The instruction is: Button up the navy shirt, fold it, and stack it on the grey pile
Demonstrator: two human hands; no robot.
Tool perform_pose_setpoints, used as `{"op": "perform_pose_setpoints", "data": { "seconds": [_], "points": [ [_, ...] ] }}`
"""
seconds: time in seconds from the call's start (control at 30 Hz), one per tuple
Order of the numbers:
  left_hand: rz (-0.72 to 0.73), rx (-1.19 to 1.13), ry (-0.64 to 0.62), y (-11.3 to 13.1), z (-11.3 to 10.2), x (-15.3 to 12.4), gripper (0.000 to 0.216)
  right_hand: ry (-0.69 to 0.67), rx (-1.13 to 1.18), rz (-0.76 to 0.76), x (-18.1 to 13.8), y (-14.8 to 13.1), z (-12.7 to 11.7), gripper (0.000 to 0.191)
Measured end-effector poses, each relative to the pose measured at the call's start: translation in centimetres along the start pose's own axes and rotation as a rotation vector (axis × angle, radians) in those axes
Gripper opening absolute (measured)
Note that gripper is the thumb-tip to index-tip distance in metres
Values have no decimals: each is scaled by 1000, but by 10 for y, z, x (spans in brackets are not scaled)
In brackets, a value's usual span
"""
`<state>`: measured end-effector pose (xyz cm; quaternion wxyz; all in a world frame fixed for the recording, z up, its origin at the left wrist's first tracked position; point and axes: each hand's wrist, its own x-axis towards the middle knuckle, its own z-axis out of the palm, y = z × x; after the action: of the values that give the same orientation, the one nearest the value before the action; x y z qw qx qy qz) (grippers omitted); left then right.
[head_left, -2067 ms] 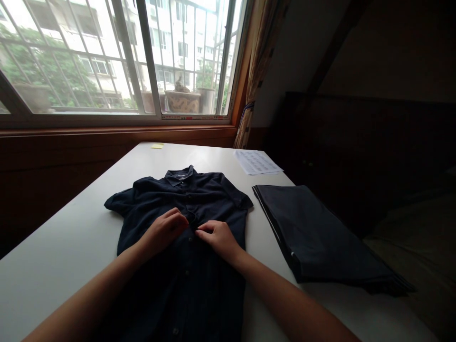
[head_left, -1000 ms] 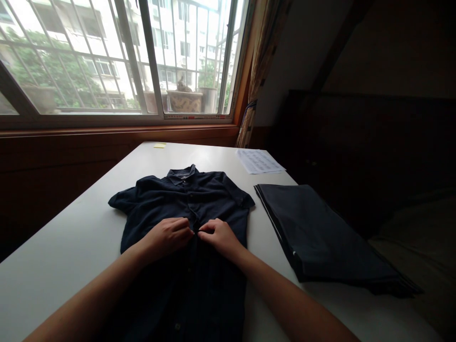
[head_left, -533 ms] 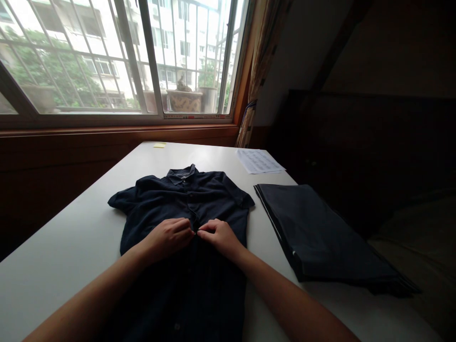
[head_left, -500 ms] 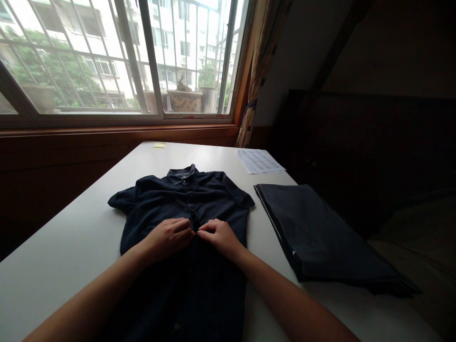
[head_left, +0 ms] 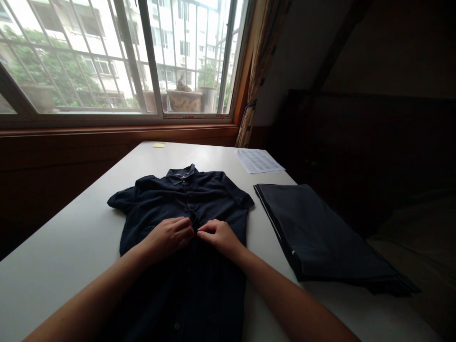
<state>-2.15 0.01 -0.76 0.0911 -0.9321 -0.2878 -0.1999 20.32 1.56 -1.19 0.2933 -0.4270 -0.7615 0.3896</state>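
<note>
A dark navy short-sleeved shirt (head_left: 156,204) lies front up on the white table (head_left: 71,237), its collar (head_left: 181,175) toward the window. My left hand (head_left: 174,233) pinches the shirt's front edge about mid-chest, fingers curled. Facing it, my right hand (head_left: 219,237) pinches the same front opening between thumb and forefinger. The two sets of fingertips almost meet, and they hide whatever small part lies between them. Buttons show along the placket above the hands, and one button (head_left: 176,326) shows near the bottom of the view.
On the right lies a folded stack of dark cloth (head_left: 320,232). Printed paper sheets (head_left: 258,161) rest at the far right corner, and a yellow sticky note (head_left: 159,145) at the far left edge. Behind the table are a barred window (head_left: 121,57) and a tied curtain (head_left: 251,114).
Both hands keep their pinch on the shirt front, with barely any finger movement. The shirt, cloth stack and papers stay in place.
</note>
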Motion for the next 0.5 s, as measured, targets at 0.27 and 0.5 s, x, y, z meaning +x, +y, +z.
{"op": "perform_pose_setpoints", "data": {
  "seconds": [0.27,0.5],
  "points": [
    [-157,-35,34,0,0,0,18,-32,-7,-32,0,2,0,16],
    [-138,-49,13,-1,0,-2,15,-48,0,-36,-2,-3,-4,26]
  ]
}}
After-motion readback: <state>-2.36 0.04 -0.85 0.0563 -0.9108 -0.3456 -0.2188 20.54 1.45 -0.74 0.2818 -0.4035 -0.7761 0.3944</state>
